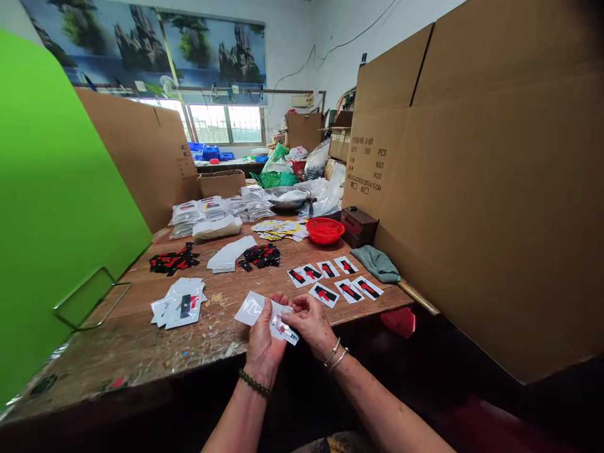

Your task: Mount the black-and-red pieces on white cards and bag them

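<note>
My left hand (264, 340) grips a glossy white plastic packet (249, 307) at the table's front edge, thumb on top. At the packet's right end, my right hand (315, 324) pinches a small printed card (290, 335) with pink, white and black marks. Whether the card sits in the packet or over it, I cannot tell. To the right lie several white cards with black and red pieces, one of them a card (323, 294) close to my right hand. On the left is a stack of similar packets (184, 308), a black and red piece on top.
Black and red pieces form a left pile (174, 259) and a middle pile (259, 257). White paper slips (231, 254), yellow-white cards (278, 229), a red basket (325, 234) and filled bags (189, 214) stand behind. Cardboard walls (472, 189), a wire stand (94, 302) and a wooden-handled tool (418, 296) flank the table.
</note>
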A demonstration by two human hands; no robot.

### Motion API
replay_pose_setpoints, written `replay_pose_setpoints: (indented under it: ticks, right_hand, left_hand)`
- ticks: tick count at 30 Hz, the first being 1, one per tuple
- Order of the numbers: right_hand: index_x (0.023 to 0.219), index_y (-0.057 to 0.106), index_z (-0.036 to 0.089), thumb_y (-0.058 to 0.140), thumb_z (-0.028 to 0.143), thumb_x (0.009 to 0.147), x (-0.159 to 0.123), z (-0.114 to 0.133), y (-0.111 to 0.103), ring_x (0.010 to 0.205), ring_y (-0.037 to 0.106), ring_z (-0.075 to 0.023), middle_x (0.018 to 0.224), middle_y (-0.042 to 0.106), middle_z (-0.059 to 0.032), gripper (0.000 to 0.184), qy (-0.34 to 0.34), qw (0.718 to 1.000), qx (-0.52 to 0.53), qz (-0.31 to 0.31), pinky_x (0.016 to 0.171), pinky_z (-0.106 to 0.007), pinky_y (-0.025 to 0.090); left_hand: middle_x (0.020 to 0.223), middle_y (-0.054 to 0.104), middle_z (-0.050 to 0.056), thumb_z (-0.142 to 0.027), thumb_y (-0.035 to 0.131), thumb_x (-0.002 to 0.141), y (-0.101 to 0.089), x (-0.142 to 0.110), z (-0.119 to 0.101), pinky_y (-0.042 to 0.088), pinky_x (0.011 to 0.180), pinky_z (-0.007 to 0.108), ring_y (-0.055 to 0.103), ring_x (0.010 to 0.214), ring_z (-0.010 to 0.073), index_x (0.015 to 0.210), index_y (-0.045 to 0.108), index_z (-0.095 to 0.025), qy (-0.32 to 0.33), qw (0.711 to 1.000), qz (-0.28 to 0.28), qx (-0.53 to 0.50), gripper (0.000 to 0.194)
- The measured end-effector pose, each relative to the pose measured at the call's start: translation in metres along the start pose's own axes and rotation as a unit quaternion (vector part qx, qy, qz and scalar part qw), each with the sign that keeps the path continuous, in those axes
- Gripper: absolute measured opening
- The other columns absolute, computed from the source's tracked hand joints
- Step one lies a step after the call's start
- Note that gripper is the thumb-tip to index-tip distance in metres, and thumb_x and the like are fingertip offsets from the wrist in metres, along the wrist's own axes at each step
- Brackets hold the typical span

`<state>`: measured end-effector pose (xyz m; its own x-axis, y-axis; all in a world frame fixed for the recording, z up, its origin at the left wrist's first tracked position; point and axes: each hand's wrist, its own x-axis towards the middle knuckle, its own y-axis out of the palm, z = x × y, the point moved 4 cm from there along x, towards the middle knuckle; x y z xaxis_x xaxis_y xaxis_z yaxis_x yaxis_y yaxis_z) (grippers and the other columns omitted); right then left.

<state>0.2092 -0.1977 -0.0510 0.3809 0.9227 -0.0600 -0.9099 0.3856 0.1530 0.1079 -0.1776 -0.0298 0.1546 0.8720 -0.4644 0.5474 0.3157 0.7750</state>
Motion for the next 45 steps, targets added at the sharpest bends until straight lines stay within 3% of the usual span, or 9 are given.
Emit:
replay_pose_setpoints:
  ticks: [9,16,21,25,32,37,40,42,45]
  right_hand:
    - [0.089,0.051,0.020,0.082,0.026,0.046,-0.011,0.009,-0.003,0.063,0.057,-0.0128,0.078,0.056,0.0028,0.054,0.020,0.998,0.037,0.042,0.055,-0.027,0.050]
    - [0.095,0.048,0.020,0.080,0.028,0.051,-0.016,0.003,-0.001,0.051,0.056,-0.0117,0.065,0.059,0.0070,0.055,0.044,0.993,0.058,0.094,0.048,-0.027,0.051]
    - [0.088,0.051,0.019,0.080,0.032,0.053,-0.012,0.004,0.000,0.041,0.047,-0.0082,0.057,0.057,0.0079,0.047,0.008,0.996,0.055,0.064,0.038,-0.021,0.039]
    - [0.087,0.062,0.015,0.078,0.046,0.058,-0.012,0.002,0.006,0.039,0.040,-0.0058,0.058,0.060,0.0039,0.045,0.043,0.992,0.047,0.111,0.036,-0.020,0.030]
    - [0.074,0.069,0.013,0.089,0.044,0.043,-0.004,0.002,0.006,0.056,0.058,-0.0141,0.065,0.067,-0.0023,0.048,0.107,0.979,0.093,0.144,0.057,-0.027,0.046]
    - [0.064,0.063,0.016,0.090,0.041,0.043,0.001,-0.001,0.015,0.053,0.057,-0.0138,0.060,0.066,-0.0005,0.043,0.107,0.978,0.083,0.159,0.054,-0.026,0.044]
    - [0.071,0.065,0.017,0.089,0.042,0.047,0.000,0.001,0.022,0.055,0.059,-0.0143,0.065,0.067,-0.0009,0.042,0.105,0.970,0.092,0.200,0.054,-0.025,0.044]
    - [0.077,0.068,0.016,0.088,0.042,0.048,0.001,0.003,0.024,0.056,0.059,-0.0145,0.068,0.068,-0.0018,0.045,0.107,0.964,0.088,0.228,0.054,-0.026,0.044]
    - [0.066,0.064,0.015,0.089,0.039,0.045,0.008,0.005,0.024,0.049,0.055,-0.0128,0.058,0.064,-0.0001,0.041,0.118,0.964,0.060,0.232,0.049,-0.024,0.041]
  left_hand:
    - [0.081,0.070,0.008,-0.011,0.047,0.093,-0.005,-0.003,0.003,0.059,0.067,0.029,0.069,0.071,0.0160,0.087,0.062,-0.011,-0.004,1.000,-0.002,-0.017,0.016]
    - [0.084,0.071,0.008,-0.014,0.050,0.093,-0.005,-0.006,0.002,0.058,0.069,0.029,0.070,0.076,0.0167,0.085,0.064,-0.012,0.030,1.000,0.007,-0.005,0.017]
    - [0.087,0.072,0.008,-0.017,0.050,0.094,-0.002,-0.011,0.013,0.058,0.075,0.029,0.070,0.080,0.0165,0.085,0.067,-0.012,0.016,0.998,0.053,-0.013,0.020]
    - [0.096,0.073,0.010,-0.015,0.052,0.093,-0.004,-0.012,0.012,0.055,0.081,0.025,0.068,0.086,0.0144,0.092,0.070,-0.012,0.046,0.997,0.058,-0.006,0.018]
    - [0.087,0.073,0.006,-0.016,0.071,0.079,-0.022,-0.010,-0.009,0.055,0.078,0.027,0.068,0.079,0.0149,0.088,0.070,-0.013,0.079,0.994,0.072,0.013,0.009]
    - [0.088,0.074,0.005,-0.025,0.078,0.072,-0.034,-0.012,-0.016,0.055,0.076,0.029,0.067,0.076,0.0155,0.089,0.070,-0.013,0.094,0.990,0.084,0.058,0.022]
    - [0.093,0.073,0.006,-0.030,0.081,0.070,-0.038,-0.015,-0.016,0.054,0.077,0.029,0.067,0.080,0.0161,0.092,0.070,-0.013,0.092,0.988,0.100,0.070,0.030]
    - [0.088,0.073,0.006,-0.032,0.082,0.067,-0.041,-0.017,-0.018,0.053,0.070,0.027,0.066,0.075,0.0156,0.090,0.070,-0.012,0.083,0.987,0.102,0.097,0.033]
    - [0.072,0.069,0.003,-0.034,0.083,0.064,-0.046,-0.020,-0.025,0.048,0.054,0.023,0.061,0.060,0.0125,0.082,0.068,-0.012,0.082,0.981,0.091,0.148,0.032]
